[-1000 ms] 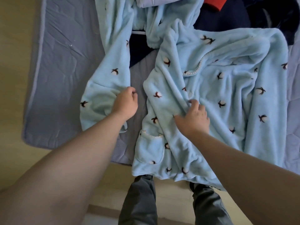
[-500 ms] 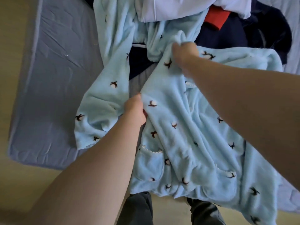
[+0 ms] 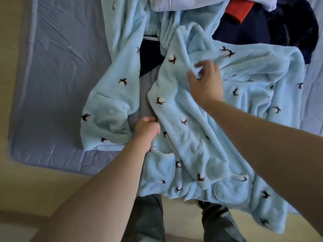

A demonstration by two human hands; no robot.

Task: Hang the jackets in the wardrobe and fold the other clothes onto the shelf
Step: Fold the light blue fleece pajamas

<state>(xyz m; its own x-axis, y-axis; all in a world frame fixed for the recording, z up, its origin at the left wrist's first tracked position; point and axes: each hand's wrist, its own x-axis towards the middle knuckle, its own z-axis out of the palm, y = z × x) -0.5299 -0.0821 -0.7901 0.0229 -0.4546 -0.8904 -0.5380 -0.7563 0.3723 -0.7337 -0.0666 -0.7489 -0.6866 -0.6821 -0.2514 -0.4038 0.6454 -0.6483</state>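
Nearest you, the hem and two pockets of the pale blue fleece top [image 3: 192, 145] hang over the edge of the bed [image 3: 61, 67], above your grey-trousered legs [image 3: 148, 215]; the rest of the top lies spread across the sheet. Your left hand [image 3: 146, 130] has its fingers curled round the top's front edge, just above the left pocket. Your right hand [image 3: 206, 84] is farther up, over the chest of the top. Its fingers are loosely spread and blurred, with a ridge of fleece by the thumb, so you cannot tell whether it pinches the cloth or only touches it.

Beside the top on the left lies a matching blue fleece piece [image 3: 111, 102]. Beyond both sits the pile still to sort: a navy garment [image 3: 244, 35], a red one [image 3: 237, 9] and a white one [image 3: 174, 4].

I judge this to be the laying-out stage of folding the top — nothing is squared yet. The next move calls for a firm hold with the right hand near the shoulder, then pulling against the left to flatten the front.

Half a second ago your right hand gripped the fleece higher up, near the top fold — now it sits lower and nearer you. The left hand keeps to the same edge.
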